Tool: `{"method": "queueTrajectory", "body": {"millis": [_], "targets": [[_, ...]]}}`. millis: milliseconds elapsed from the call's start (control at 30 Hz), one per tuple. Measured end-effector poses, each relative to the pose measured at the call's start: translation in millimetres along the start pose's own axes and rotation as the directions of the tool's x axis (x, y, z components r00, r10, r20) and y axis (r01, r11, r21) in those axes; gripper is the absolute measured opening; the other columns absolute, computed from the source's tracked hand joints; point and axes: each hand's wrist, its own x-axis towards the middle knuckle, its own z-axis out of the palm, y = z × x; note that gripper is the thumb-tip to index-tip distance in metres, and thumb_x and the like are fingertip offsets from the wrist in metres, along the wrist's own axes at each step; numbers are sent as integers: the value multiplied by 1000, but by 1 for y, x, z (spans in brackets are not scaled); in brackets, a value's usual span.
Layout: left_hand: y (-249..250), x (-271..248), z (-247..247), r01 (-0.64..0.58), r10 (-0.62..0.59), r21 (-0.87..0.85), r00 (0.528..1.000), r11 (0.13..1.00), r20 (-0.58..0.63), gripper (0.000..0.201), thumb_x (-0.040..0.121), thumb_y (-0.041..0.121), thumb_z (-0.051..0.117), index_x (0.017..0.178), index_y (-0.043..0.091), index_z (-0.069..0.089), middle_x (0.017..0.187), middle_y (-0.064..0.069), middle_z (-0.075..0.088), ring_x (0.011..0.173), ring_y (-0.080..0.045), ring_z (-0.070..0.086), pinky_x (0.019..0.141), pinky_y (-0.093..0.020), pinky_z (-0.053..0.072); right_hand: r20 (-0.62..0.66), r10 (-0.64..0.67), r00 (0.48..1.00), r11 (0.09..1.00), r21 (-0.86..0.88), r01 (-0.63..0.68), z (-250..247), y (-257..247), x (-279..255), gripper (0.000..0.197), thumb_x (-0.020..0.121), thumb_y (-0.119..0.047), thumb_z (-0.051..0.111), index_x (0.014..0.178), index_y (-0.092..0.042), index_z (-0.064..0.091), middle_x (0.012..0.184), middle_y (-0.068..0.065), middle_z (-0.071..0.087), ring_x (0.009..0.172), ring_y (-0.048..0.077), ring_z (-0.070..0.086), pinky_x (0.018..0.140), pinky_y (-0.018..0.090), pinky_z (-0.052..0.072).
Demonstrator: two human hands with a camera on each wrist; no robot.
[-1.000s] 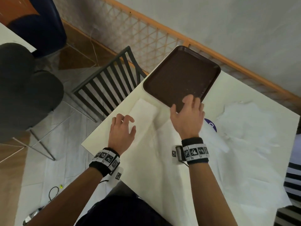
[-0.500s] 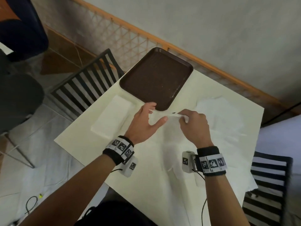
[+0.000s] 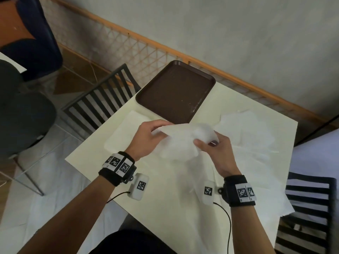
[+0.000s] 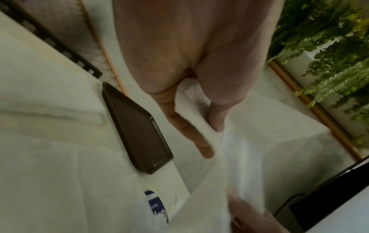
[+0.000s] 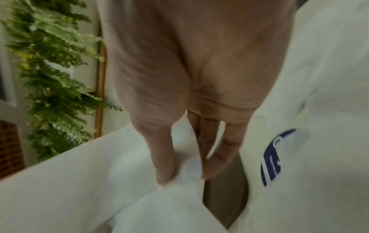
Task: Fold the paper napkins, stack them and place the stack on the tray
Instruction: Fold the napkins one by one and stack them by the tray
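A white paper napkin [image 3: 185, 138] hangs lifted above the table between both hands. My left hand [image 3: 146, 138] pinches its left edge, thumb and fingers closed on the paper [image 4: 197, 100]. At its right edge my right hand [image 3: 216, 151] pinches it between thumb and fingers [image 5: 183, 170]. A folded white napkin [image 3: 126, 132] lies flat on the table to the left, just in front of the brown tray [image 3: 176, 90]. The tray holds nothing and sits at the table's far left corner. More unfolded napkins [image 3: 244, 129] lie spread to the right.
The cream table [image 3: 88, 153] has its left edge close to the folded napkin. A dark slatted chair [image 3: 99, 101] stands beyond that edge, another chair [image 3: 308, 208] at the right. A blue round sticker [image 4: 155, 205] shows on the tabletop. An orange-railed wall runs behind.
Both hands have raised the napkin off the table and drawn it apart. A second ago the left hand lay on the folded napkin at the left.
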Motion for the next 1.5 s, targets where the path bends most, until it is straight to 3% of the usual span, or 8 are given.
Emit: {"method": "queueTrajectory", "body": {"millis": [200,400,567,800,1000,1133,1333,1500], "targets": [[1,-10,-21,-148,144,-124,989,981,-44,24,97,4,74,119,12,78,114,4,80,110,-19,74,95,-28,59,-51,-267,962,949,161,272,2,9,-2,26,80,29,70,89,7,78,122,19,78,113,34,74,97,43,59],[-9,-14,-26,-88,79,-233,996,968,-48,33,104,5,64,135,13,71,123,0,79,118,-22,74,103,-44,60,-94,-271,958,940,187,284,1,13,3,25,89,24,70,99,3,78,127,19,77,125,40,71,105,54,58],[-16,-17,-25,-25,13,-372,999,928,-36,42,111,5,49,146,26,58,99,-21,75,89,-33,73,77,-42,60,-46,-218,975,953,206,223,4,10,6,21,95,21,64,92,2,72,123,18,79,117,39,76,94,48,60],[-45,-23,-31,114,-167,-467,983,877,-74,39,111,0,33,104,0,72,105,-11,66,95,-27,60,73,-33,47,85,14,996,985,173,-28,29,21,16,33,104,8,58,124,-18,63,94,31,65,80,32,59,68,46,46],[-76,-33,-46,277,-383,-496,916,823,-123,47,105,39,47,91,2,73,109,4,70,103,-27,63,85,-42,48,322,317,892,890,224,-397,64,13,35,18,110,-31,57,128,-29,62,121,4,73,111,29,67,77,42,59],[-95,-40,-62,275,-331,-202,880,940,-340,16,91,24,85,84,18,72,85,9,73,71,-6,61,68,-21,48,285,199,938,979,-100,-177,97,8,65,63,92,-10,85,135,-42,51,126,5,75,114,23,75,91,42,66],[-125,-40,-87,349,-256,109,836,931,-486,15,93,15,81,88,28,77,94,18,77,83,-2,67,73,-8,45,222,-54,974,851,-500,162,177,16,143,24,94,-17,83,106,-25,65,99,-10,75,95,9,74,97,39,60],[-152,-30,-94,497,-356,282,831,821,-428,11,90,20,83,98,22,75,82,5,73,71,-12,67,89,-38,58,295,-33,955,711,-664,230,227,41,173,7,100,-10,75,102,-16,70,100,3,75,101,22,71,89,31,55]]}}
